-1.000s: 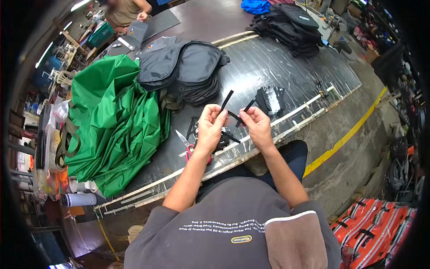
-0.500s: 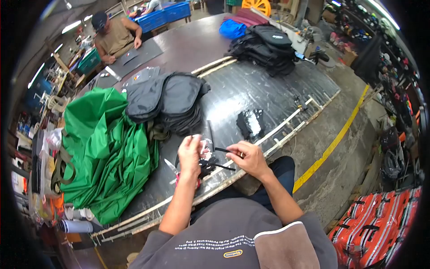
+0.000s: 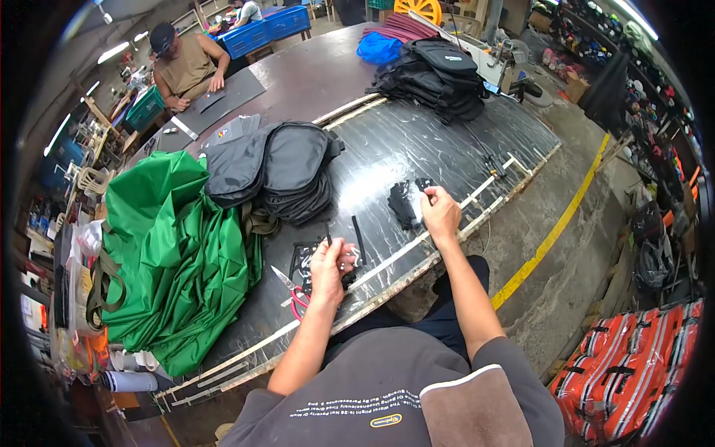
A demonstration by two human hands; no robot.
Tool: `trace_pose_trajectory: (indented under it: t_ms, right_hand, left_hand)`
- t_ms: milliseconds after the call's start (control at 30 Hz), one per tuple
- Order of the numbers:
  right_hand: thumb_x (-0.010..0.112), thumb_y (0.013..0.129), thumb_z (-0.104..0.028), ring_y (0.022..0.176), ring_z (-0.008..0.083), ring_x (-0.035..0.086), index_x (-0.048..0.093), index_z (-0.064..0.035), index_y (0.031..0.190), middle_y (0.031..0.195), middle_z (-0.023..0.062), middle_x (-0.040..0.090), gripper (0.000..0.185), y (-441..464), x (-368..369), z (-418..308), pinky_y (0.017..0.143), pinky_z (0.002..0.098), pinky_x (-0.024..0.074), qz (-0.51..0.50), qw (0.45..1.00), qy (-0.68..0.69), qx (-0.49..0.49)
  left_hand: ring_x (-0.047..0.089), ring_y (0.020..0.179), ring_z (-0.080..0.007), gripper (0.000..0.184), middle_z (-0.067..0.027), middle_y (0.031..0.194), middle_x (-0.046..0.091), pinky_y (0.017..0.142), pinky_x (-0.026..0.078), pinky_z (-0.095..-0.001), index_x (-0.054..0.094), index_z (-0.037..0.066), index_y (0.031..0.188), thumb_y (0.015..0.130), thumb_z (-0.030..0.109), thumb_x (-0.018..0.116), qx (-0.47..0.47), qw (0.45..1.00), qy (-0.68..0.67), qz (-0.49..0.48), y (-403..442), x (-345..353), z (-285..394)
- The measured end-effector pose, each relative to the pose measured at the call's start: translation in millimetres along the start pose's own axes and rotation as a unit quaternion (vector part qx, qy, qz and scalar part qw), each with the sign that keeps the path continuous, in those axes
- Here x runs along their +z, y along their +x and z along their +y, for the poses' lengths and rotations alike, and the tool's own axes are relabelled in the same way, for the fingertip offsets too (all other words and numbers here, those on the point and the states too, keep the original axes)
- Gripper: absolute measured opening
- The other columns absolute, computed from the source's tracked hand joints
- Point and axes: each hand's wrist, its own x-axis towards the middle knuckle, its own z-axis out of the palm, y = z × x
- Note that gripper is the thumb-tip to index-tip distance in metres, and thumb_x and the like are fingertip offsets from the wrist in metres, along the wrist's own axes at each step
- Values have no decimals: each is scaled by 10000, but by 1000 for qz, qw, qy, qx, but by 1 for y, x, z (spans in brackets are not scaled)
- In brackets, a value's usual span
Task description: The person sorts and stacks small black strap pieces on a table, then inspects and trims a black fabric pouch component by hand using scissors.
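My left hand (image 3: 328, 270) is closed around a short black strip (image 3: 328, 234) that sticks up from its fingers, over a pile of small black pieces (image 3: 304, 258) near the table's front edge. Another black strip (image 3: 358, 237) lies on the table just right of that hand. Farther right, my right hand (image 3: 440, 214) has its fingers pinched together at the edge of a bundle of black strips (image 3: 403, 205); what is between the fingertips is too small to make out. Red-handled scissors (image 3: 295, 295) lie left of my left hand.
Green fabric (image 3: 167, 261) is heaped on the left, beside stacked dark bag panels (image 3: 294, 167). Black bags (image 3: 436, 74) and a blue bundle (image 3: 378, 48) sit at the back. Across the table a person (image 3: 190, 67) leans over a dark sheet. Red bags (image 3: 625, 372) lie lower right.
My right hand has moved right and away from me, to the bundle of black strips. My left hand has come down slightly and now shows a strip upright in its fingers.
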Motion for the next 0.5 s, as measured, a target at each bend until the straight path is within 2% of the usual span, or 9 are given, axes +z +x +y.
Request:
trace_pose_trajectory:
  t_ms: [33, 100, 167, 200, 233, 300, 400, 433, 500]
  right_hand:
    - [815, 897, -284, 859, 302, 709, 765, -117, 1017, 863, 40, 732, 211, -3, 4, 3, 830, 464, 492, -10, 1000, -27, -4]
    - [818, 906, -300, 898, 296, 688, 753, -136, 1048, 923, 34, 702, 227, -4, 3, 7, 848, 471, 482, 32, 997, -57, -37]
    - [811, 927, -312, 990, 285, 655, 732, -160, 1096, 1033, 43, 659, 241, -7, -5, -7, 886, 472, 465, 94, 989, -77, -84]
    - [793, 960, -297, 932, 260, 658, 743, -122, 1066, 981, 59, 652, 211, -7, -15, -19, 832, 437, 482, 117, 984, -68, -117]
    - [792, 970, -294, 885, 238, 648, 750, -108, 1055, 965, 58, 646, 209, -13, -25, -34, 793, 414, 488, 68, 995, 28, -68]
    - [795, 993, -306, 801, 159, 644, 773, -63, 1044, 946, 57, 680, 249, -35, -31, -48, 718, 342, 514, -40, 982, 182, -1]
    - [855, 960, -191, 839, 61, 671, 776, 2, 1058, 896, 22, 753, 230, -78, -45, -84, 749, 254, 534, -272, 885, 371, 72]
    - [859, 951, -122, 773, 27, 639, 772, 7, 1044, 847, -23, 731, 182, -83, -36, -75, 693, 218, 514, -270, 886, 364, 92]
    - [816, 990, -120, 706, 13, 591, 771, 1, 1044, 817, -38, 710, 140, -71, -33, -71, 637, 213, 481, -187, 903, 375, 95]
  left_hand:
    - [728, 756, -104, 202, -47, 1013, 802, 632, 542, -237, 676, 144, 1113, 1074, 340, 703, -4, 1000, -11, -3, -2, 0, -4]
    - [731, 748, -104, 211, -72, 1042, 805, 620, 547, -221, 675, 128, 1109, 1056, 324, 735, -6, 1000, -23, -6, -8, 3, -4]
    - [674, 716, -90, 219, -4, 890, 722, 606, 516, -220, 703, 114, 1105, 1052, 322, 744, 2, 999, -41, -2, -11, 8, -4]
    - [643, 702, -83, 228, 21, 837, 677, 604, 498, -223, 714, 105, 1108, 1050, 323, 748, 9, 999, -44, 1, -10, 9, -8]
    - [606, 707, -78, 225, 58, 817, 603, 609, 482, -234, 722, 106, 1101, 1042, 319, 761, 18, 999, -33, 6, -10, 13, -9]
    - [565, 709, -81, 245, 57, 832, 594, 620, 442, -244, 731, 92, 1135, 1047, 318, 759, 20, 999, -47, -7, -11, 25, -11]
    - [563, 721, -81, 258, 50, 851, 613, 641, 439, -241, 741, 81, 1180, 1059, 309, 745, 23, 997, -65, -25, -11, 43, -15]
    - [580, 745, -78, 265, 41, 885, 639, 657, 446, -244, 746, 82, 1189, 1061, 314, 742, 23, 998, -43, -44, -9, 44, -14]
    - [607, 779, -80, 286, 21, 932, 680, 683, 467, -243, 751, 78, 1231, 1073, 314, 722, 20, 998, -2, -51, -6, 45, -3]
